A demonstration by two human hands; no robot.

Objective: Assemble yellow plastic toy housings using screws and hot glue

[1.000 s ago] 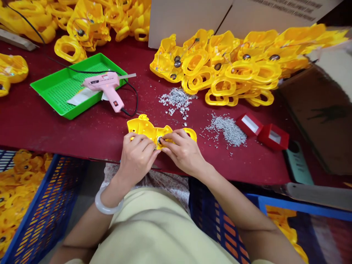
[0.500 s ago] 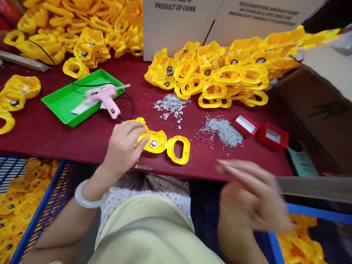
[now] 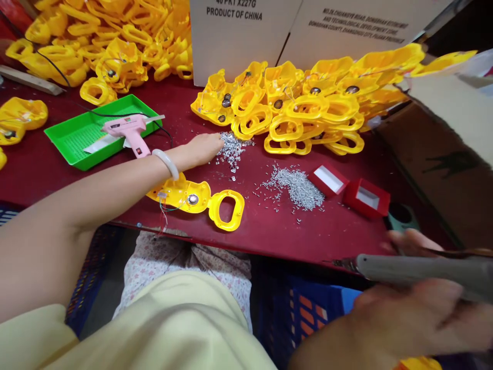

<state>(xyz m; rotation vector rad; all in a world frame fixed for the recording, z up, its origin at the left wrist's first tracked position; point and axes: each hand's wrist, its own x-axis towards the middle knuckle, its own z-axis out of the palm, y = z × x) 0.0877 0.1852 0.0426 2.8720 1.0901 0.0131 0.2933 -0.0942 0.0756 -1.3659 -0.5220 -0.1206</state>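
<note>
Left hand (image 3: 198,149) reaching silver bits (image 3: 232,151) at 12 o'clock, fingers together; right hand (image 3: 404,313) clamping soldering iron (image 3: 416,270) at 4 o'clock, fingers curled round handle.

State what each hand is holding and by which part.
The right hand grips a soldering iron by its grey handle. The left hand is at a silver heap; whether it holds any bits cannot be told.

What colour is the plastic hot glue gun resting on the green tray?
The plastic hot glue gun is pale pink; the head view shows it best.
</note>
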